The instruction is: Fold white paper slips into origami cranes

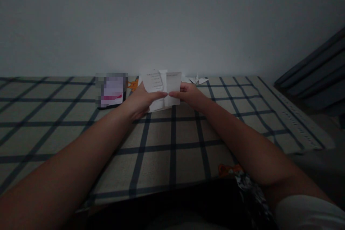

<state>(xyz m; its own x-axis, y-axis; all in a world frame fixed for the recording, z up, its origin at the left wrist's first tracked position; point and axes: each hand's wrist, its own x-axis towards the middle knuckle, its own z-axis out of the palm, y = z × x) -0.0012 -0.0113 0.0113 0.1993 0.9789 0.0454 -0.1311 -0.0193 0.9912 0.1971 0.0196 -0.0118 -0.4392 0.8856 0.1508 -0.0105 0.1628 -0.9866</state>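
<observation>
A white printed sheet of paper, partly folded, lies on the checked cloth near the far wall. My left hand rests on the sheet's left half with its index finger stretched out and pressing along the middle. My right hand mirrors it from the right, its fingertip pressing the paper so that both fingertips meet at the sheet's centre. Both forearms reach forward from the bottom corners of the view.
A small box with a pink label stands left of the paper, an orange shape beside it. A folded white paper crane sits by the wall. A dark patterned item lies near my lap. Grey folded fabric is at right.
</observation>
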